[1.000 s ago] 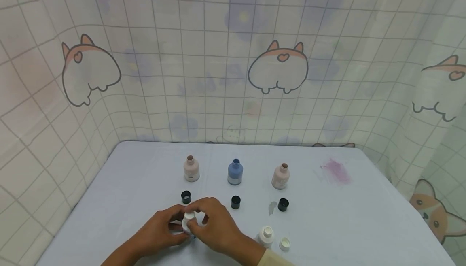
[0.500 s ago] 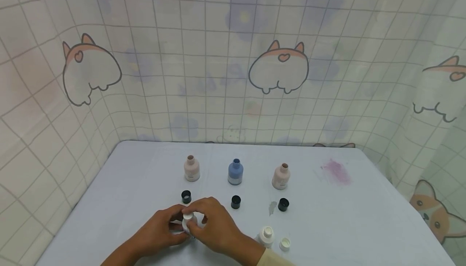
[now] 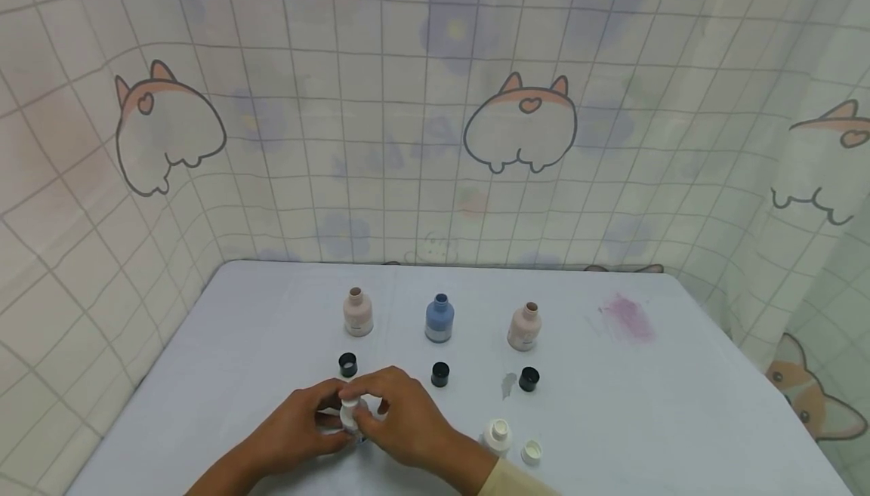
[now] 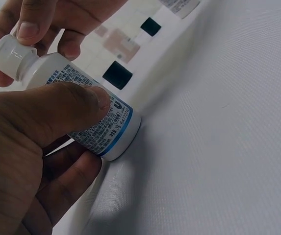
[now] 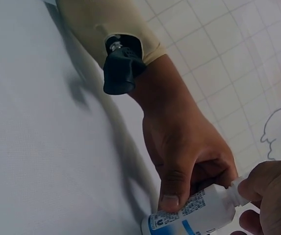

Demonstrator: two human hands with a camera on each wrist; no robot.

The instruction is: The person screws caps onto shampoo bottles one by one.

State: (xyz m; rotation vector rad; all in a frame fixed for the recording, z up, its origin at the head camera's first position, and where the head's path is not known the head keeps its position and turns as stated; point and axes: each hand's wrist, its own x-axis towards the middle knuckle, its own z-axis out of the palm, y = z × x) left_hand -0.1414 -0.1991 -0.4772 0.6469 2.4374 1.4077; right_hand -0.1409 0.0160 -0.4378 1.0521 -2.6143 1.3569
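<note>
A small white bottle (image 4: 115, 132) with a blue-banded printed label stands at the table's front left. My left hand (image 3: 295, 432) grips its body, thumb across the label in the left wrist view. My right hand (image 3: 404, 420) pinches the white cap (image 4: 10, 56) at the bottle's neck between thumb and fingers. In the right wrist view, the label (image 5: 177, 215) shows below my left thumb. In the head view, the hands cover much of the bottle.
Behind stand an uncapped pinkish bottle (image 3: 357, 315), a blue bottle (image 3: 439, 321) and another pinkish bottle (image 3: 524, 328). Black caps (image 3: 439, 374) lie before them. Near my right wrist, an open white bottle (image 3: 497, 439) stands beside its loose white cap (image 3: 532, 451).
My right fingers and the cap have shifted slightly left at the bottle's top. The left hand keeps its grip, and the other bottles stay put.
</note>
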